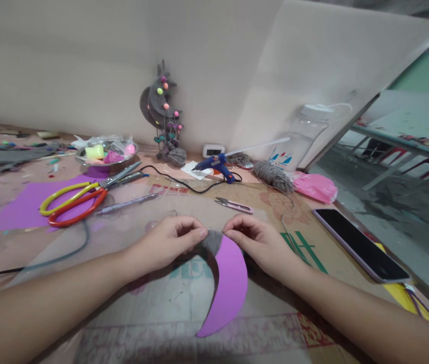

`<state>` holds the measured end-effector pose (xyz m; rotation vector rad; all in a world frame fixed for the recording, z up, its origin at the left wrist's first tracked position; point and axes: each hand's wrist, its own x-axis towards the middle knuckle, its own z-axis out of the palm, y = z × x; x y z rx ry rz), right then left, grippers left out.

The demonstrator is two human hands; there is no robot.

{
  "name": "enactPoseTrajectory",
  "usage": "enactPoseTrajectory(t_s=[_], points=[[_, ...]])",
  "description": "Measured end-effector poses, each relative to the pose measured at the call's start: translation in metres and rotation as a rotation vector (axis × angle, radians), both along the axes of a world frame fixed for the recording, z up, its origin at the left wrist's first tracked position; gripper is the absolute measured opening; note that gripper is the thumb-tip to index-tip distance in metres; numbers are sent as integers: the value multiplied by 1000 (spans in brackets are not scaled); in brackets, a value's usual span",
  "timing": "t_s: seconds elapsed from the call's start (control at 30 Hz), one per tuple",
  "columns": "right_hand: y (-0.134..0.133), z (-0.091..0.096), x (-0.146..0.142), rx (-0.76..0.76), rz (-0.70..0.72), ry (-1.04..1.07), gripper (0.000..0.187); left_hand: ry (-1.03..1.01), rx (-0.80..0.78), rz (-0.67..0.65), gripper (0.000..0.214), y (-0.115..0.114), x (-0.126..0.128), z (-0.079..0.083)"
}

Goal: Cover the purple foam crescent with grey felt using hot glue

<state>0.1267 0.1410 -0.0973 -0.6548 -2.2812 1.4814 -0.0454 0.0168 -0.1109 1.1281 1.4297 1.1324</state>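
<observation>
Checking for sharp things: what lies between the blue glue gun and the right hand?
In the head view, small snips lie between the blue glue gun and the right hand.

Passable: bare cardboard [336,247] between right hand [256,242] and smartphone [358,244]. Second gap nearer body, between left forearm [85,288] and purple crescent [233,278]. Forward: thread snips [237,206] lie low, just beyond right hand; glue gun [220,164] and black cable [199,192] obstruct farther on. Left-forward: pen [127,203], then scissors [102,187], in the way.
</observation>
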Motion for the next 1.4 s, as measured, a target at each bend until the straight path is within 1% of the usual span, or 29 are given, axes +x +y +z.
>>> enactPoseTrajectory(t_s=[0.17, 0.43, 0.5, 0.6, 0.67, 0.77, 0.83, 0.93, 1.03, 1.1, 1.2, 1.27, 1.33, 1.37, 1.4], points=[[-1, 1, 0, 29, -11, -2, 16, 68, 8, 0, 32, 0, 0, 0], [0, -4, 0, 51, -1, 1, 15, 2, -1, 1, 31, -1, 1, 1], [2, -4, 3, 74, -47, 29, 18, -7, 4, 21, 31, 0, 1, 0], [3, -1, 7, 75, -168, 108, 19, -9, 40, 82, 31, 2, 1, -1], [1, 2, 8, 45, -176, 115, 20, -14, 64, 126, 30, 2, 1, -2], [-3, 6, 7, -30, -77, 67, 25, -19, 80, 171, 29, 2, 1, -1], [-4, 7, 4, -116, -7, 35, 26, -10, 81, 181, 29, 1, 1, 0], [-4, 7, 2, -273, 58, 3, 25, -1, 85, 179, 28, 1, 0, 1], [-4, 7, 1, -345, 111, -39, 26, -17, 104, 177, 27, 2, 0, 0], [-6, 9, 2, -323, 149, -63, 24, -27, 118, 181, 27, 2, 0, 0], [-11, 9, 4, -188, 203, -105, 22, -33, 128, 186, 27, 2, 0, 2], [-14, 10, 4, -116, 206, -123, 21, -43, 121, 185, 28, 2, 0, 3], [-14, 10, 4, -100, 147, -87, 21, -80, 117, 201, 25, 2, 0, 4], [-14, 11, 5, -80, 89, -43, 20, -105, 128, 220, 23, 3, 0, 4], [-12, 12, 5, -28, 16, 13, 18, -129, 145, 244, 22, 3, 0, 4]])
